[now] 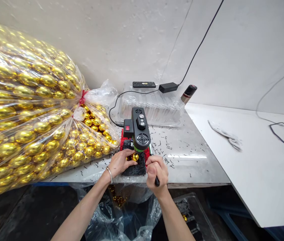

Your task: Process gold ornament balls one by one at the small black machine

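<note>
A shiny gold ball sits under the front end of a small black machine with round vents, buttons and a red switch. The thumb and fingers of my left hand close around the ball from the left; a bracelet circles that wrist. On the other side, my right hand is wrapped round a black-handled lever beside the machine. Below the ball lies a black textured pad, with red matting showing at its sides. The machine's head hides part of the ball.
A big clear bag of gold balls, tied with red, fills the left. Behind the machine stand a clear plastic tray, a black adapter and a capped can. Black scraps litter the table; a white glove lies right.
</note>
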`<state>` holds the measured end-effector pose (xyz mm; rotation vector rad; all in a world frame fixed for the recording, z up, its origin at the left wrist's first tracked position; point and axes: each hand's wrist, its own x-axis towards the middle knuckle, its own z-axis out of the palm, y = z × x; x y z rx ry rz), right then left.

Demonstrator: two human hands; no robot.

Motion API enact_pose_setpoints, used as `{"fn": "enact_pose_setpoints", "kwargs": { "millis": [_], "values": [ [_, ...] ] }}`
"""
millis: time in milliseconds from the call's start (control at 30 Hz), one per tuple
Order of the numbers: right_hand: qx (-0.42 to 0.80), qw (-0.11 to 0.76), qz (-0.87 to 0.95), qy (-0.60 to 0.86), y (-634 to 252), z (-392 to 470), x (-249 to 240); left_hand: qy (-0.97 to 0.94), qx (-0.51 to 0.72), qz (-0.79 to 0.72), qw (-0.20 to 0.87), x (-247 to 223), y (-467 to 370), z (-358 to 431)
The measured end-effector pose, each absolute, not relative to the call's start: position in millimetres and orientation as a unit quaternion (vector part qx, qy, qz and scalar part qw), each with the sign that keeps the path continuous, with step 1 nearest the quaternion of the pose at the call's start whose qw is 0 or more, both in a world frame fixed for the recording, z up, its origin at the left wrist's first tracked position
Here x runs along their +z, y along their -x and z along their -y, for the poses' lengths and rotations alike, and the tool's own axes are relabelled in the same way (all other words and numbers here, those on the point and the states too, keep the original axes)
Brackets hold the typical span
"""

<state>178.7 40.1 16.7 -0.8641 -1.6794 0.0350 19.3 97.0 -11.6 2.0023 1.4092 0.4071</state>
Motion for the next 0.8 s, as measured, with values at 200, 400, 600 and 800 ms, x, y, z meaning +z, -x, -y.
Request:
{"fn": "enact_pose_setpoints", "kwargs": {
  "millis": [200,400,600,800],
  "values": [
    [-0.034,0.606,0.717,0.343,-177.3,-47.6,-8.2,-0.765,0.156,-0.540,0.314,-11.4,-20.1,-94.7],
    [-0.036,0.619,0.704,0.346,-174.1,-50.0,-17.4,-0.767,0.148,-0.543,0.309,-8.9,-21.1,-94.7],
    [-0.046,0.604,0.728,0.322,-175.5,-54.2,-34.2,-0.770,0.155,-0.542,0.299,-9.1,-20.3,-93.5],
    [-0.011,0.608,0.712,0.350,-174.6,-46.0,6.8,-0.767,0.202,-0.539,0.282,-16.4,-22.8,-93.1]
  ]
}}
